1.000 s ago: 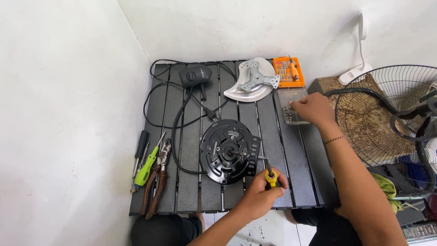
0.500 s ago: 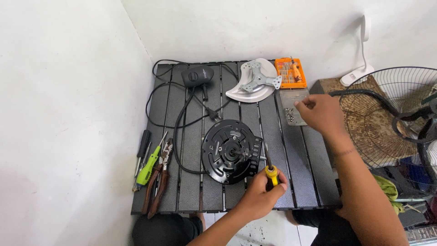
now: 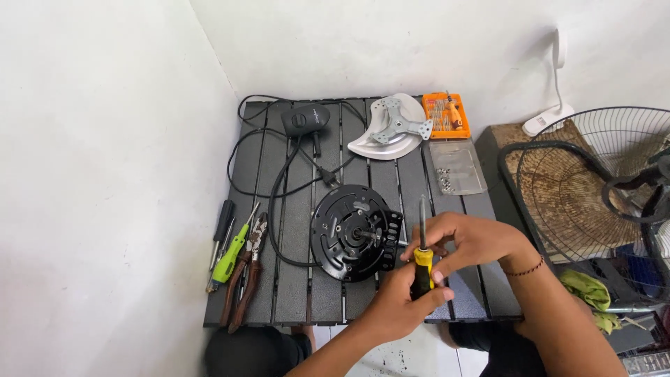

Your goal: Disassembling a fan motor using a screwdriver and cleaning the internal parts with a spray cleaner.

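Head view: dark slatted tabletop (image 3: 293,293) in a white corner, wire fan guard (image 3: 593,202) off its right side. Black round fan motor housing (image 3: 352,232) lies mid-tabletop, black cable looping behind it. Left hand (image 3: 401,307) has fingers wrapped tight round the yellow-black screwdriver (image 3: 421,262), shaft upright, just right of the housing. Right hand (image 3: 471,241) pinches fingers at the shaft. Pliers (image 3: 246,276) lie at the left edge.

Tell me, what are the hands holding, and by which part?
The left hand grips a screwdriver by its yellow-and-black handle, shaft pointing up. The right hand pinches the metal shaft near the handle.
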